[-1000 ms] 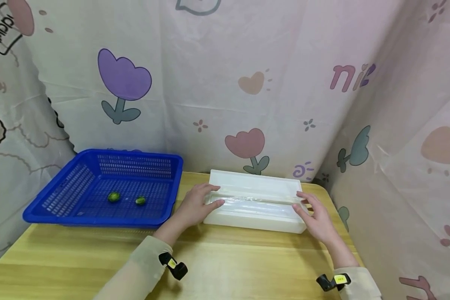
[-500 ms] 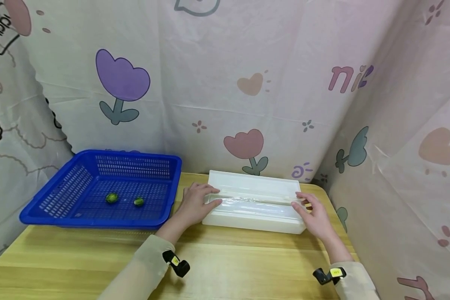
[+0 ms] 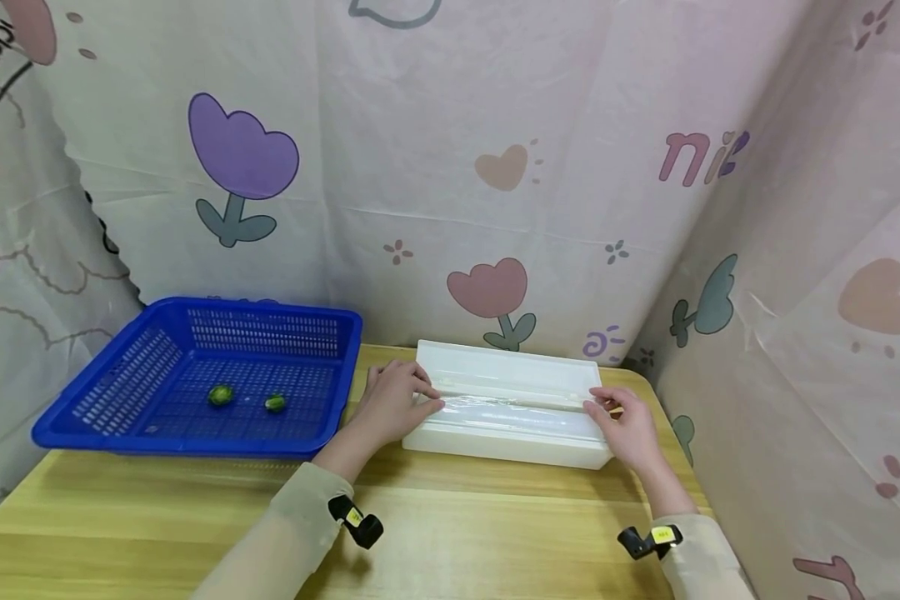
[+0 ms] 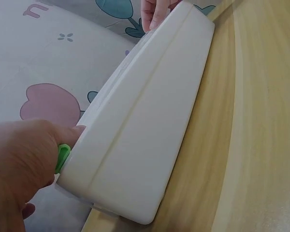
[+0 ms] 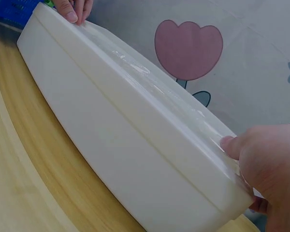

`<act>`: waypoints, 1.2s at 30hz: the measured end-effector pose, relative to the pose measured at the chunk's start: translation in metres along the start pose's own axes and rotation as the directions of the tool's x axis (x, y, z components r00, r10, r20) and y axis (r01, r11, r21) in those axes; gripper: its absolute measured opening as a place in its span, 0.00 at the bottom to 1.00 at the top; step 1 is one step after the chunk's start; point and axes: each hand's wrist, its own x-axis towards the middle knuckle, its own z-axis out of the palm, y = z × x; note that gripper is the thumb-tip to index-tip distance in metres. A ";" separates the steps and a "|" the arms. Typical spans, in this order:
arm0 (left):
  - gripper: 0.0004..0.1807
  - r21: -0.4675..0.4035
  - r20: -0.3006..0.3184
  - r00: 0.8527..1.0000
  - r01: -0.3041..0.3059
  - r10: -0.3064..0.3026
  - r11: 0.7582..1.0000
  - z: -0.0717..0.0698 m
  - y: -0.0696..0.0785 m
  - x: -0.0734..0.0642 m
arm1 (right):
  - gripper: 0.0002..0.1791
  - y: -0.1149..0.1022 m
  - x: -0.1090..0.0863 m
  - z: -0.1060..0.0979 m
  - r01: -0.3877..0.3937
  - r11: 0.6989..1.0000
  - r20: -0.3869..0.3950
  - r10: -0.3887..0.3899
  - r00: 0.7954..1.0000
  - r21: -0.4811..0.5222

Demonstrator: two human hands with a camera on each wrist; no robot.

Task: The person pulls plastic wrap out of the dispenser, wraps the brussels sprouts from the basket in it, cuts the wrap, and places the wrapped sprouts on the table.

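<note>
A long white cling film dispenser [image 3: 506,448] lies near the table's back edge, its lid [image 3: 506,360] raised behind. Clear cling film [image 3: 487,403] stretches along its open top, glossy and wrinkled. My left hand [image 3: 393,406] pinches the film near the left end with thumb and fingertips. At the other end, my right hand [image 3: 630,429] pinches it the same way. Beside my left hand, the left wrist view shows a small green piece [image 4: 63,158] at the dispenser's end. From the right wrist, the dispenser's front wall [image 5: 111,130] hides the inside.
A blue plastic basket [image 3: 195,446] stands at the left with two small green vegetables [image 3: 221,395] in it, their kind hard to tell. Wooden tabletop [image 3: 480,525] stretches in front of the dispenser. Printed cloth [image 3: 390,183] hangs close behind and to the right.
My fingertips and thumbs have drawn together on the film at both ends; before, they stood further apart. The dispenser and basket stay in place, with a slight shift of the view.
</note>
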 end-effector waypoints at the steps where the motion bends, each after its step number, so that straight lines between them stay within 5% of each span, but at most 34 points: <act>1: 0.06 -0.003 0.005 1.000 0.006 -0.006 1.000 0.000 0.000 0.000 | 0.16 0.001 0.000 0.001 -0.003 1.000 0.000 0.003 1.000 -0.001; 13: 0.06 -0.070 0.019 0.999 0.050 -0.049 0.996 0.000 0.000 0.003 | 0.05 0.003 0.004 0.009 0.043 0.999 -0.067 -0.042 0.997 0.016; 27: 0.04 -0.101 0.007 1.000 0.016 -0.016 0.995 0.001 0.000 0.002 | 0.03 -0.008 -0.001 0.010 0.071 0.995 -0.162 -0.059 0.985 0.066; 36: 0.03 -0.197 -0.020 1.000 0.009 -0.013 0.980 0.000 -0.002 0.000 | 0.04 -0.009 -0.007 0.007 0.020 0.993 -0.127 -0.005 0.992 0.115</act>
